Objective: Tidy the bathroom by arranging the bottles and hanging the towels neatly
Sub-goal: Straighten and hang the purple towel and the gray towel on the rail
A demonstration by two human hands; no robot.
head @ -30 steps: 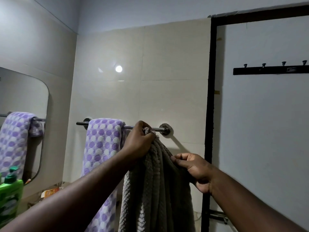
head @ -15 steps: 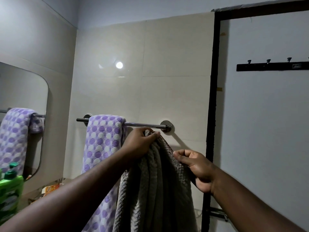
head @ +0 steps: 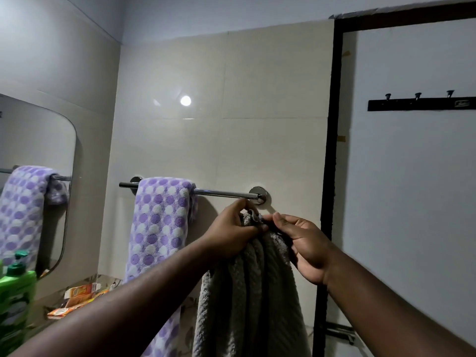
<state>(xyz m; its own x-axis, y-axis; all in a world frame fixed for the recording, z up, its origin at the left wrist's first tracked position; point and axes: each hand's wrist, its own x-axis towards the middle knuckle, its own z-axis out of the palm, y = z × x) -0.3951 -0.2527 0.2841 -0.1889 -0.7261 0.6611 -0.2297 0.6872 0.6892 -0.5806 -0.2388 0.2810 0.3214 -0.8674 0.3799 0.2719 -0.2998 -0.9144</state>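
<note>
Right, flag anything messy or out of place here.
Crumpled orange packets lie scattered on the counter. The grey towel hangs bunched from the left hand and right hand, below the rail.

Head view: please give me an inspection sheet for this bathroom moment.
Surface: counter at lower left, only partly in view.
Job's things: grey towel bunched and held just below the towel rail, not over it; purple-dotted towel draped over the rail's left part; green bottle at the left edge.
Clutter: orange cartons lying on the counter.
Grips: left hand and right hand both grip the grey towel's top.
Cables: nothing seen.
Surroundings: mirror on the left wall; hook rack at right; tiled wall.
</note>
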